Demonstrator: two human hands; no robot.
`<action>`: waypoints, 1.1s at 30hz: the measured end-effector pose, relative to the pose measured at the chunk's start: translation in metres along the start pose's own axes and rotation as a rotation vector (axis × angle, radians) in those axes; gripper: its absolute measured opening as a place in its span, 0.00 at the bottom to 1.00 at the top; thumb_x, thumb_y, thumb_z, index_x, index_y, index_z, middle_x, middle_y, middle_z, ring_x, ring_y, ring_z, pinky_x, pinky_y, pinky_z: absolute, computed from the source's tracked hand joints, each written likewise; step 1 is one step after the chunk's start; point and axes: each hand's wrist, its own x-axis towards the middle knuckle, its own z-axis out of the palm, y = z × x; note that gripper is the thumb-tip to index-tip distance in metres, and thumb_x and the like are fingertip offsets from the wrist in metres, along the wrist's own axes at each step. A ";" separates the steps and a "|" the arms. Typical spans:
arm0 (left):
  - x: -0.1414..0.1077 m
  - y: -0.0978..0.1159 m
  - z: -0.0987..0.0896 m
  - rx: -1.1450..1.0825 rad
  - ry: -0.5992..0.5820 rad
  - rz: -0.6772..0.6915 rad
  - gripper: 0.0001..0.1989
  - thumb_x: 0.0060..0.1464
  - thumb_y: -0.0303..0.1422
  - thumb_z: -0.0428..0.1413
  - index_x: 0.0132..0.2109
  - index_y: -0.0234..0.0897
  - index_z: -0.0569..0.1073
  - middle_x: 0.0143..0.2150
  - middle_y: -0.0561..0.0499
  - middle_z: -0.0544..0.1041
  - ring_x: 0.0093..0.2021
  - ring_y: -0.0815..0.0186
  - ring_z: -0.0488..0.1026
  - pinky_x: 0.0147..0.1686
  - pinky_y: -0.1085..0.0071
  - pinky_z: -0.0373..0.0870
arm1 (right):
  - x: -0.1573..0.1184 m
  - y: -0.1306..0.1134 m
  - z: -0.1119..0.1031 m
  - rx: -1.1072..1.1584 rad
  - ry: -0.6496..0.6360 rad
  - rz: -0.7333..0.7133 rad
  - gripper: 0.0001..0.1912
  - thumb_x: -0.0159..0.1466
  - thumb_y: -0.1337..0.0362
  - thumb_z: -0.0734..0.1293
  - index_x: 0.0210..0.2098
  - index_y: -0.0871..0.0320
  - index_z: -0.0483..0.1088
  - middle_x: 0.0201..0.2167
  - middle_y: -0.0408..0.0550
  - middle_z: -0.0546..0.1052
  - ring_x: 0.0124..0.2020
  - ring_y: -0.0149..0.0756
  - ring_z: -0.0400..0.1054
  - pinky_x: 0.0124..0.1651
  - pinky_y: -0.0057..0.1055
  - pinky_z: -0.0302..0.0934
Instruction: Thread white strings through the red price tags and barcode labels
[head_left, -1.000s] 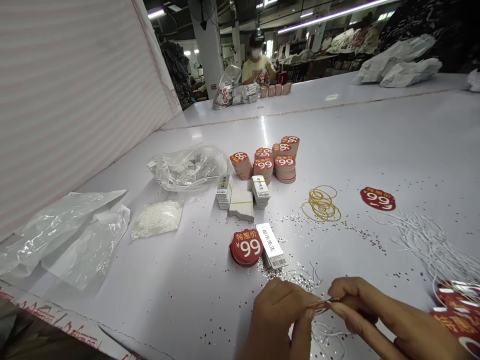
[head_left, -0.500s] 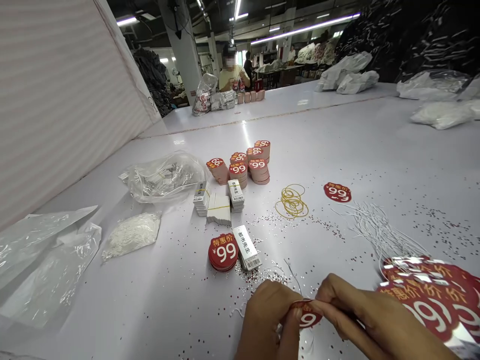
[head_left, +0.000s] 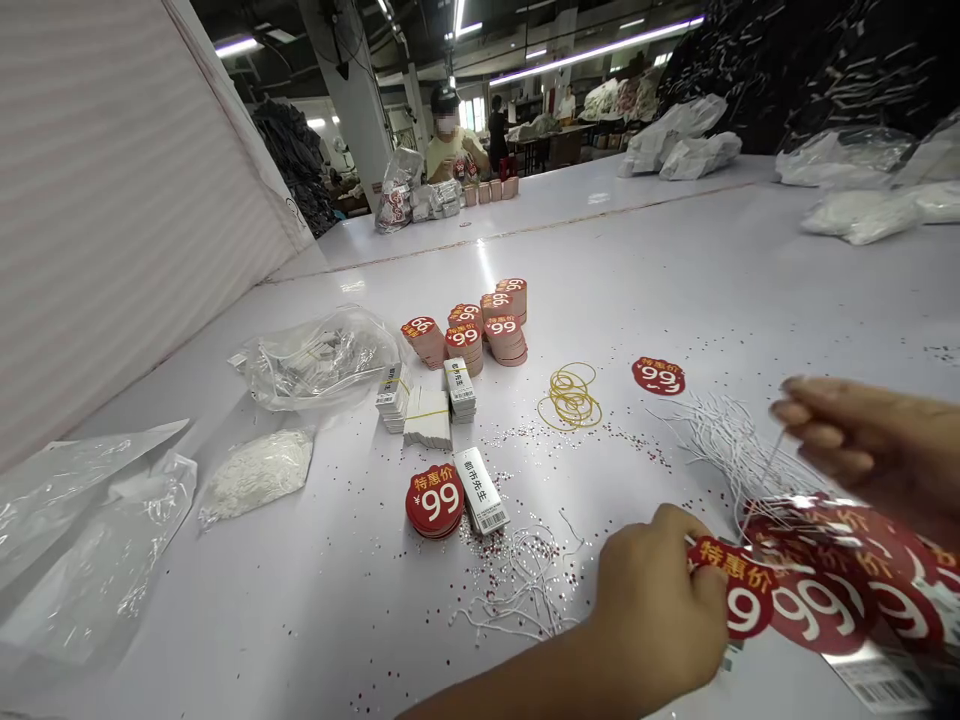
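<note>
In left hand [head_left: 660, 605], red tag [head_left: 742, 590] (right hand [head_left: 862, 440]: string [head_left: 773, 456]).

Our left hand [head_left: 660, 605] pinches a round red price tag [head_left: 742, 590] at its left edge, while our right hand [head_left: 862, 440], blurred, holds a white string [head_left: 776, 455] above and to the right of that grip. Just right of the pinched tag we see a pile of strung tags [head_left: 847, 580], and to its left lie loose white strings [head_left: 525, 585].
</note>
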 end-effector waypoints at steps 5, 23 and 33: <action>0.030 0.016 0.039 0.297 -0.115 0.070 0.16 0.57 0.27 0.57 0.50 0.20 0.77 0.44 0.26 0.78 0.47 0.37 0.72 0.45 0.44 0.69 | 0.043 -0.010 -0.024 -0.141 0.081 -0.138 0.16 0.65 0.49 0.70 0.25 0.50 0.75 0.26 0.39 0.76 0.23 0.28 0.64 0.27 0.32 0.61; -0.063 -0.081 -0.163 0.491 0.810 -0.045 0.21 0.63 0.41 0.53 0.57 0.32 0.71 0.51 0.39 0.74 0.53 0.48 0.70 0.53 0.47 0.68 | -0.091 0.094 0.076 -0.791 -0.784 -0.223 0.15 0.74 0.53 0.57 0.39 0.47 0.72 0.36 0.42 0.76 0.36 0.38 0.73 0.40 0.32 0.68; -0.059 -0.091 -0.152 0.527 0.899 0.017 0.21 0.61 0.36 0.55 0.57 0.30 0.72 0.51 0.37 0.74 0.53 0.47 0.70 0.51 0.48 0.68 | -0.105 0.094 0.090 -0.835 -0.895 -0.196 0.14 0.76 0.57 0.53 0.41 0.46 0.68 0.39 0.42 0.73 0.40 0.38 0.70 0.45 0.35 0.64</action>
